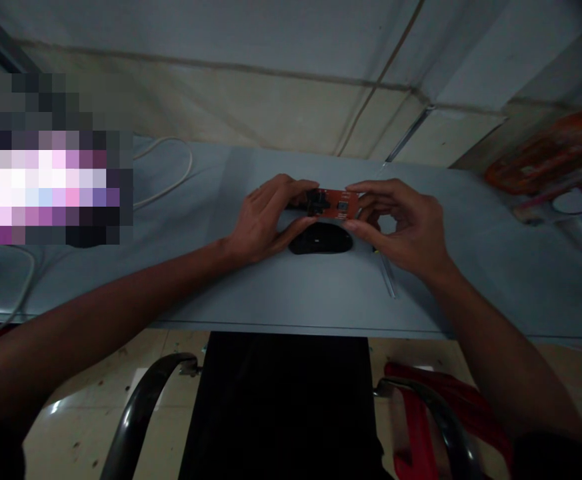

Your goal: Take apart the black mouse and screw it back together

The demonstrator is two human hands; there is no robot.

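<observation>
Between my two hands is a small orange-red circuit board (341, 204) with dark components on it, held up above the desk. My left hand (269, 219) pinches its left end between thumb and fingers. On the opposite end, the thumb and fingertips of my right hand (405, 223) grip the edge. Just below the board a black computer mouse (321, 239) rests on the desk. A thin screwdriver-like tool (388, 277) with a clear shaft lies under my right hand, partly hidden by it. Something dark sits behind my left fingers, too covered to name.
The grey desk (251, 300) runs along a tiled wall. White cables (191, 163) loop at the left, beside a blurred-out bright area. Orange and white packaging (545, 160) stands at the right. Below are a dark chair armrest (143, 407) and red fabric (415, 427).
</observation>
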